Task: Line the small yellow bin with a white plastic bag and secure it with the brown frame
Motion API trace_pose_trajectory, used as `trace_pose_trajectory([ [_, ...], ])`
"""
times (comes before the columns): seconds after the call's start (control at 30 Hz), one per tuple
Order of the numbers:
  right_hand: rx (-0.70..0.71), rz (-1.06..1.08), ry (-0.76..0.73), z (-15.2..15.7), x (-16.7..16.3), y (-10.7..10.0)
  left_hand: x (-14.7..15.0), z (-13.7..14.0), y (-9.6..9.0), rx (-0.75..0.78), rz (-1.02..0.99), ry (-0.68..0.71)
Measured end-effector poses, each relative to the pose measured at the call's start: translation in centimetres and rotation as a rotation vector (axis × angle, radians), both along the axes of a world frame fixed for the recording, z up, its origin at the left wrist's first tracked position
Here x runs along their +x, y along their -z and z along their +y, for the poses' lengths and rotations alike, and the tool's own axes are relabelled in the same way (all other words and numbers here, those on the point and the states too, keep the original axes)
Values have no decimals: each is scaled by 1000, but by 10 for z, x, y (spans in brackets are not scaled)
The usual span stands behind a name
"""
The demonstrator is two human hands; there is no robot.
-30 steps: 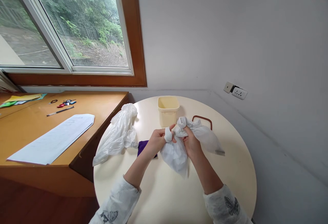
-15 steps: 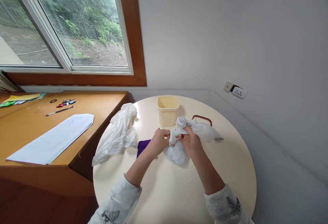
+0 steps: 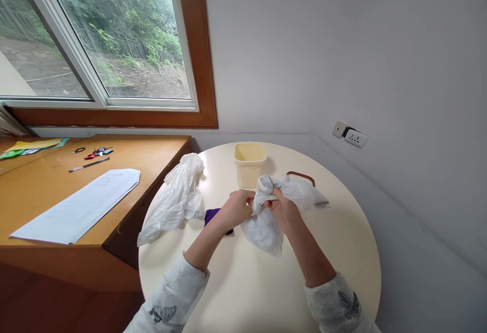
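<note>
A white plastic bag [image 3: 262, 234], twisted and looped into a knot, is between my two hands above the round table. My left hand [image 3: 240, 207] pinches the left side of the knotted part, fingers closed. On the other side, my right hand [image 3: 282, 210] grips the bag just right of the knot, its fingertips partly hidden in the folds. One end of the bag hangs towards me, and the other spreads to the right. Behind the knot stands a cream plastic tub [image 3: 249, 165] without a lid. A dark purple cloth [image 3: 211, 215] lies partly under my left wrist.
Another crumpled white plastic bag [image 3: 178, 198] lies at the round table's [image 3: 243, 292] left edge. A brown handle-like loop [image 3: 302, 174] shows behind the held bag. The wooden desk [image 3: 160, 153] at left bears papers [image 3: 83, 203], a pen [image 3: 89, 165] and keys [image 3: 99, 152].
The looped knot has shifted slightly left and down between my hands. The bag's hanging end reaches a little lower, and more of the purple cloth shows.
</note>
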State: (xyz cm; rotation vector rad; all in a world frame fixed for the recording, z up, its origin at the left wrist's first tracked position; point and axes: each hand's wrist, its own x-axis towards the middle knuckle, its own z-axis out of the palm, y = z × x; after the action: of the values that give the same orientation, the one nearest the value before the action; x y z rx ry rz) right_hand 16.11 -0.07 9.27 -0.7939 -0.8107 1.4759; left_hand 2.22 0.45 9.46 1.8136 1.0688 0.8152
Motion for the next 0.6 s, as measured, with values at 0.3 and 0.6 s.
trace_pose_trajectory([
  [0.3, -9, 37, 174, 0, 7, -2, -3, 0, 1, 12, -36, -81],
  [0.6, 138, -328, 125, -16, 11, -3, -3, 2, 5, -28, -116, -114],
])
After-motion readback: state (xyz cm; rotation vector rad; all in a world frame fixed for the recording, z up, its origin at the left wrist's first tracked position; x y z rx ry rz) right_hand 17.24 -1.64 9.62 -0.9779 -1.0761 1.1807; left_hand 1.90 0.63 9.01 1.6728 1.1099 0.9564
